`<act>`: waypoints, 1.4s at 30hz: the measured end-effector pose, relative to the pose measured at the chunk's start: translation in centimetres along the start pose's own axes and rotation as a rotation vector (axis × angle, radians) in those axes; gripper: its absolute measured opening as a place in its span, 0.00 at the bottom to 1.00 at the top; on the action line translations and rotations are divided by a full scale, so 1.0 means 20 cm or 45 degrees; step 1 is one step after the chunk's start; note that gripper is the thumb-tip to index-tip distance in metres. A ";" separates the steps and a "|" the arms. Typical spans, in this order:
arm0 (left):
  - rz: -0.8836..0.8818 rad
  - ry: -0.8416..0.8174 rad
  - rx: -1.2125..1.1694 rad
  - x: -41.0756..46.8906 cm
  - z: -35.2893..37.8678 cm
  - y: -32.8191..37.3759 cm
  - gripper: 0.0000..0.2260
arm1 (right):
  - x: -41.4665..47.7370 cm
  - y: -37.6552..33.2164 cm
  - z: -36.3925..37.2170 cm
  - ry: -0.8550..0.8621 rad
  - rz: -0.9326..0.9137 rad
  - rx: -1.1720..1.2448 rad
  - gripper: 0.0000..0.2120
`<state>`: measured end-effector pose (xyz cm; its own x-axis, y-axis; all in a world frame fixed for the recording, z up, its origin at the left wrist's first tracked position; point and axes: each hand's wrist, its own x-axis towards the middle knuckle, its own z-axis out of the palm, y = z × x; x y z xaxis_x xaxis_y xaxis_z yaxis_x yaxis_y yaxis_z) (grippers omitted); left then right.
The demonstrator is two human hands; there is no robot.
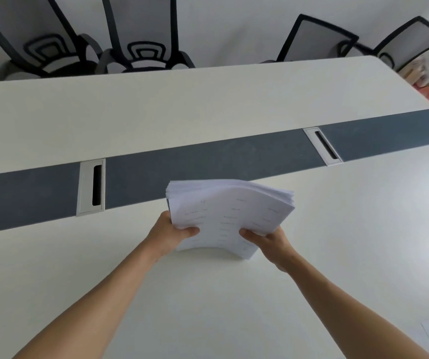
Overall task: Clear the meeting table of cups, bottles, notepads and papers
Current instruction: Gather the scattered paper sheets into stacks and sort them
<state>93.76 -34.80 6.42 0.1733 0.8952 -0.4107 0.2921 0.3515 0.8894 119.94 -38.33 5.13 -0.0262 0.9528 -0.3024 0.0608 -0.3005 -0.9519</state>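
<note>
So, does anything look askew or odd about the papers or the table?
The paper stack bows upward in the middle between the left hand and the right hand, and the sheets at its right edge are fanned, not flush. Nothing on the table looks spilled or damaged.

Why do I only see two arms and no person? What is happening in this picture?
The camera sits on the person's head and looks down, so you see their arms the way they see them. The left hand and the right hand each have a grip on the near edge of a thick stack of papers, with the thumbs on top. The stack bows upward in the middle. Under it is a long white meeting table with a dark grey strip running along it. The silver-framed slots in that strip are probably openings for cables. Office chairs stand on the far side. The person is tidying up, so the papers are likely being taken away.
</note>
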 end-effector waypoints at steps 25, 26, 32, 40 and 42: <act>-0.263 0.806 -0.468 -1.18 -0.42 -0.07 0.15 | -0.03 -0.54 0.92 -0.988 0.100 -0.512 0.15; -0.278 0.881 -0.509 -1.31 -0.42 -0.10 0.15 | -0.09 -0.54 1.01 -1.061 0.094 -0.531 0.16; -0.322 1.253 -0.702 -1.94 -0.40 -0.26 0.16 | -0.50 -0.57 1.48 -1.433 0.078 -0.633 0.18; -0.360 1.610 -0.884 -2.74 -0.45 -0.53 0.17 | -1.16 -0.52 2.14 -1.846 0.045 -0.733 0.15; -0.366 1.660 -0.924 -2.90 -0.49 -0.63 0.17 | -1.31 -0.48 2.31 -1.905 0.039 -0.775 0.15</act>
<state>70.78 -88.51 21.09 -0.8475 0.2477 -0.4694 -0.4095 0.2575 0.8752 73.94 -62.36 19.77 -0.8952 -0.0559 -0.4422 0.4366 0.0904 -0.8951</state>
